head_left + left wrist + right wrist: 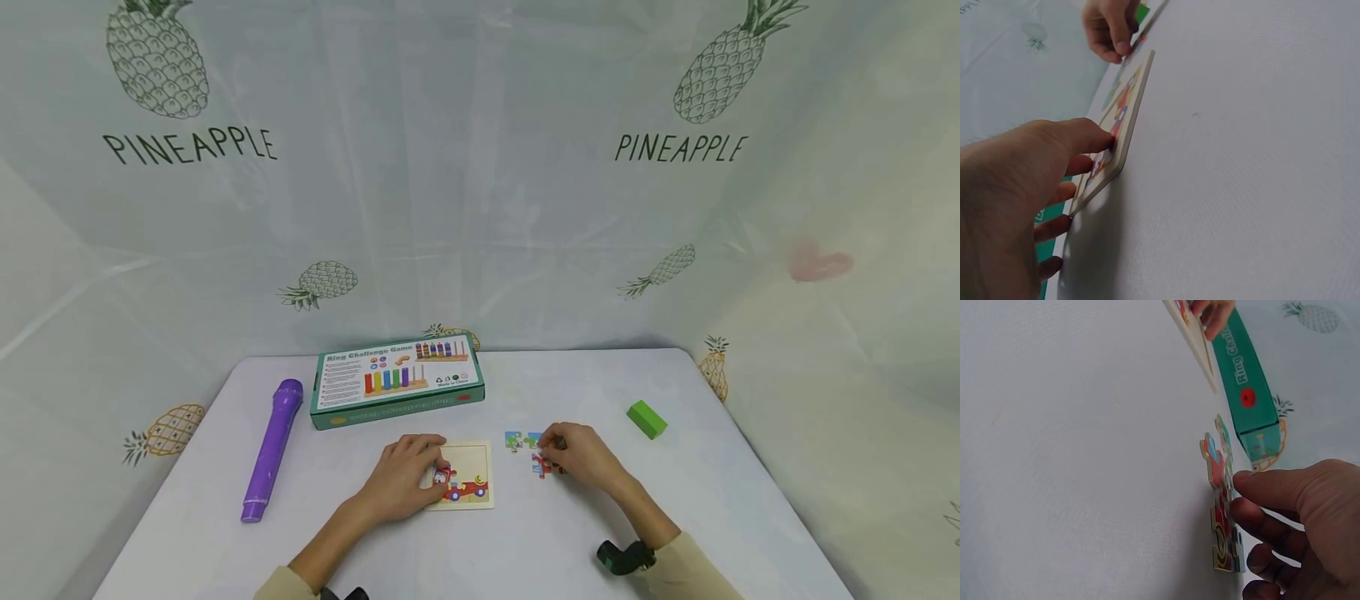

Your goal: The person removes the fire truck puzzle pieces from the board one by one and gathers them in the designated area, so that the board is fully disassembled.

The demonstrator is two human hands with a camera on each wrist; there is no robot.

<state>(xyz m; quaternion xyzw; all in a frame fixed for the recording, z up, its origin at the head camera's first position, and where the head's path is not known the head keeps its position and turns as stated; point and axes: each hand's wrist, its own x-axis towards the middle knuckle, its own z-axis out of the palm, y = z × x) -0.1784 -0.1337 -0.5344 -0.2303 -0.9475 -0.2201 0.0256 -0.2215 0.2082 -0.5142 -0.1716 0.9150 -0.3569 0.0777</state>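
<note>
A square wooden puzzle board (480, 454) with a red truck picture lies on the table. My left hand (405, 479) is over its left side, thumb and index fingertips on the pieces in the board (1124, 106), other fingers along the edge. Several loose jigsaw pieces lie right of the board: a blue-green piece (513, 441), a red-and-blue piece (538, 465) and others, including a red piece with a yellow curve (1220, 540). Right at them are the thumb and index fingertips of my right hand (585, 454), a small gap between them; its fingers partly hide the pieces in the head view.
A green Ring Challenge Game box (397, 383) lies behind the board. A purple microphone-shaped stick (272, 450) lies at left, and a green block (647, 419) at right. A curtain with pineapple prints (487, 208) hangs behind the white table (480, 558).
</note>
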